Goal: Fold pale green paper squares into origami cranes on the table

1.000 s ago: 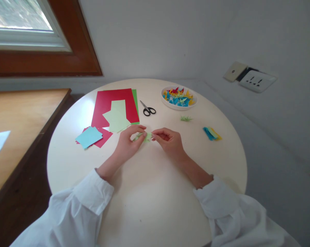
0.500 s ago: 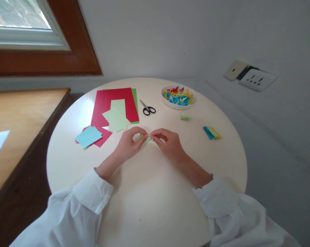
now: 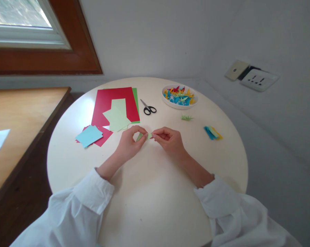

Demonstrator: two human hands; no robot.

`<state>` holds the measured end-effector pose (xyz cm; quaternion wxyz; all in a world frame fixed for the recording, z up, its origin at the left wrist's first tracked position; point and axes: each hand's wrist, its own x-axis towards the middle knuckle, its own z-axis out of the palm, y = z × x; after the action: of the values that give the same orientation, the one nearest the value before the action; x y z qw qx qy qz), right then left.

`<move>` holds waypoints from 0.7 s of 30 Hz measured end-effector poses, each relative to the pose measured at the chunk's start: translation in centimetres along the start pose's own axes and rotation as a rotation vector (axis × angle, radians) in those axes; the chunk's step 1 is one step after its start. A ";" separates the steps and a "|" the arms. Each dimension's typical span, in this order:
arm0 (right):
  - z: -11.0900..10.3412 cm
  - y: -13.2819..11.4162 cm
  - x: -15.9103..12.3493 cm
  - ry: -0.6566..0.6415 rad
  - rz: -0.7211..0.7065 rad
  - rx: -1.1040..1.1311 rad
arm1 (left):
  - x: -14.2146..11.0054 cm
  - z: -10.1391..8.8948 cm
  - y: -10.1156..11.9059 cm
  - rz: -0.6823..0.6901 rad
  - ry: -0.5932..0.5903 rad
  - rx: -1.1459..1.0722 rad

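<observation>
A small piece of folded pale green paper (image 3: 149, 136) is pinched between my two hands over the middle of the white table. My left hand (image 3: 131, 141) grips it with thumb and forefinger, hiding part of it. From the other side, my right hand (image 3: 169, 140) holds its right end between thumb and fingertips. Beyond my left hand lie several pale green sheets (image 3: 118, 115) on a large red sheet (image 3: 103, 99). Past my right hand rests a little bunch of folded light green paper (image 3: 187, 117).
Black-handled scissors (image 3: 148, 108) lie beyond my hands. A white dish (image 3: 180, 106) of colourful folded paper cranes stands at the back right. Blue and yellow folded papers (image 3: 213, 133) lie at the right, light blue squares (image 3: 89, 136) over red ones at the left.
Both hands stay in nearly the same place. The green paper has turned slightly between my fingers, and my fingertips came closer together, then parted a little.
</observation>
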<state>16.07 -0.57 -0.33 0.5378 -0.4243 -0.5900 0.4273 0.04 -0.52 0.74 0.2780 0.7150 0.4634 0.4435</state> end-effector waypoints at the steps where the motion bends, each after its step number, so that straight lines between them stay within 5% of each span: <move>1: 0.0 0.0 0.0 -0.002 -0.002 0.002 | 0.0 0.0 0.0 0.003 0.003 -0.001; 21: 0.4 0.6 0.0 0.068 -0.049 0.008 | 0.1 0.6 -0.6 0.103 0.094 0.048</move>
<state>15.65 -0.44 -0.91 0.5694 -0.4220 -0.5798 0.4018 0.31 -0.22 0.04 0.2157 0.7228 0.4490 0.4790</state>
